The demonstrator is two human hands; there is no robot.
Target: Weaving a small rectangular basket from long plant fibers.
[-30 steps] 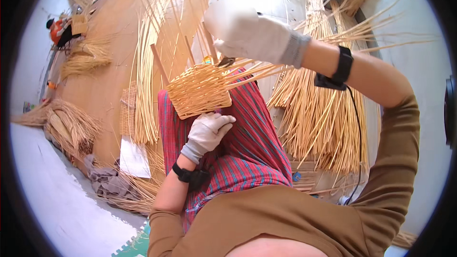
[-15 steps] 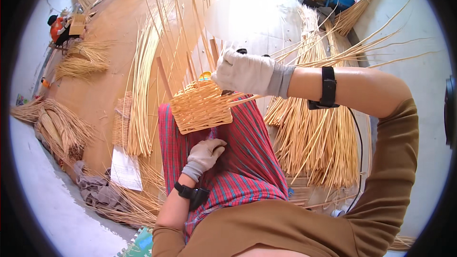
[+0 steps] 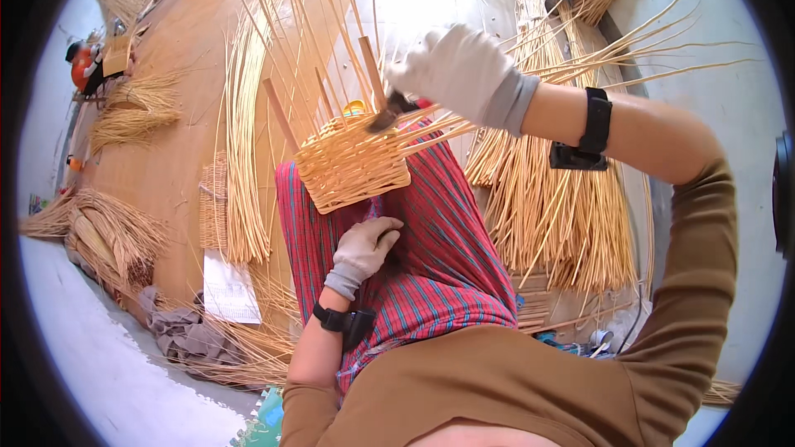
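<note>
A woven pale cane basket (image 3: pixel 352 174) sits tilted over my lap on red plaid cloth (image 3: pixel 447 240), with long upright canes and pinkish wooden stakes (image 3: pixel 281 116) rising from it. My gloved right hand (image 3: pixel 443 74) grips a dark metal tool (image 3: pixel 385 117), its head against the basket's upper right edge; the tool's exact kind is unclear. Loose canes trail out to the right behind that hand. Below the basket, my gloved left hand (image 3: pixel 368 248) rests on the cloth between my legs, fingers curled; whatever they may hold is hidden.
Cane bundles lie right (image 3: pixel 546 223), left (image 3: pixel 248 141) and lower left (image 3: pixel 108 232). A woven panel (image 3: pixel 213 199), white paper (image 3: pixel 232 285) and grey cloth (image 3: pixel 174 331) lie on the left. A co-worker in orange (image 3: pixel 83 70) sits at far upper left.
My left hand has moved down from the basket's bottom edge onto the cloth. My right hand came down to the basket's top edge, then shifted slightly up again with the tool.
</note>
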